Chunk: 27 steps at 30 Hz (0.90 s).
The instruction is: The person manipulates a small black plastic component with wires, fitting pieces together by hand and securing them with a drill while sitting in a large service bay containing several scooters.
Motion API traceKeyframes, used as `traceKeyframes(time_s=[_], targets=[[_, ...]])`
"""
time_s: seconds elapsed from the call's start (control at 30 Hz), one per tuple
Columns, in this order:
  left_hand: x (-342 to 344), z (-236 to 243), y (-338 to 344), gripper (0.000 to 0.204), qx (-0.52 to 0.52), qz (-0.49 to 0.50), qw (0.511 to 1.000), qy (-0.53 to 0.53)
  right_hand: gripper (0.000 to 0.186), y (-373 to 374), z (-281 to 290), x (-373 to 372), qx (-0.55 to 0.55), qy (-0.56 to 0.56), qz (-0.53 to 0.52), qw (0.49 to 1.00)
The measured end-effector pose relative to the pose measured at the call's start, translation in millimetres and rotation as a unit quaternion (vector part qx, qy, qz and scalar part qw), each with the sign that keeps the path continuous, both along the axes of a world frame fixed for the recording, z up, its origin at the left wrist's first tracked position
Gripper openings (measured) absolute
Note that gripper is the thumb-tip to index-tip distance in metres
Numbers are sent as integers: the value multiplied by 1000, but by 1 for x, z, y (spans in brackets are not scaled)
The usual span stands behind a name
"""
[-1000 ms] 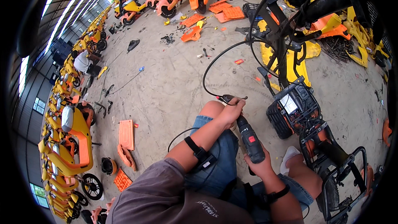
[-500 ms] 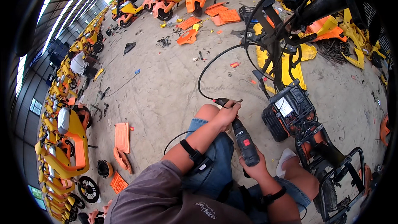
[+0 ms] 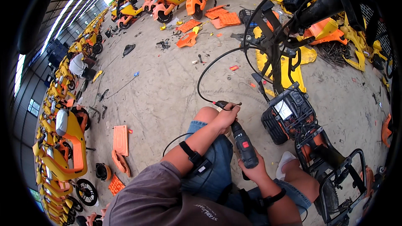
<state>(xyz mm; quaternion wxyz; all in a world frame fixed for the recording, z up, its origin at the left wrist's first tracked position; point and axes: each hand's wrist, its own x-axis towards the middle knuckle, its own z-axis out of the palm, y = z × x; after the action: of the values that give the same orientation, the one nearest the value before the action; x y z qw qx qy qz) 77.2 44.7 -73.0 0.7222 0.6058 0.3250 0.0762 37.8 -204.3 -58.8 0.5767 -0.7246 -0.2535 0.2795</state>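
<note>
My right hand (image 3: 254, 170) grips the handle of a black cordless drill (image 3: 243, 144) with a red button, its nose pointing up and away from me. My left hand (image 3: 226, 115) closes around the drill's front end together with the plug end of a black cable (image 3: 208, 68) that loops up toward the bike frame. Both hands sit above my knees in denim shorts. A black band with a small device is strapped on my left forearm. To the right stands a stripped black bike frame (image 3: 293, 113) with a battery box and a rear rack.
Orange and yellow plastic panels (image 3: 120, 139) lie on the concrete floor to my left and ahead. Rows of yellow-orange bikes (image 3: 63, 142) line the left side and the back. Another person (image 3: 79, 65) crouches far left. Yellow panels and scrap pile up at the right.
The view has shifted slightly, with the drill and hands sitting a little lower and more to the left. My grip on drill and cable is unchanged.
</note>
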Motion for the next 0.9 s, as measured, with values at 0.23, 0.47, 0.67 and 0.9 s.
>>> traceKeyframes(time_s=[0.23, 0.47, 0.67, 0.9], targets=[[0, 5, -4, 21, 3, -3, 1000, 6, 51, -2, 5, 0, -11, -5, 2, 1000], [-7, 8, -4, 24, 12, -3, 1000, 13, 55, -2, 5, -3, -2, 0, -11, 1000], [1, 25, -7, 24, -71, 10, 997, 8, 55, 3, -12, -4, 17, -34, -13, 999], [-6, 31, -13, 25, -116, 45, 992, -4, 44, 6, -2, -12, 38, -29, -15, 999]])
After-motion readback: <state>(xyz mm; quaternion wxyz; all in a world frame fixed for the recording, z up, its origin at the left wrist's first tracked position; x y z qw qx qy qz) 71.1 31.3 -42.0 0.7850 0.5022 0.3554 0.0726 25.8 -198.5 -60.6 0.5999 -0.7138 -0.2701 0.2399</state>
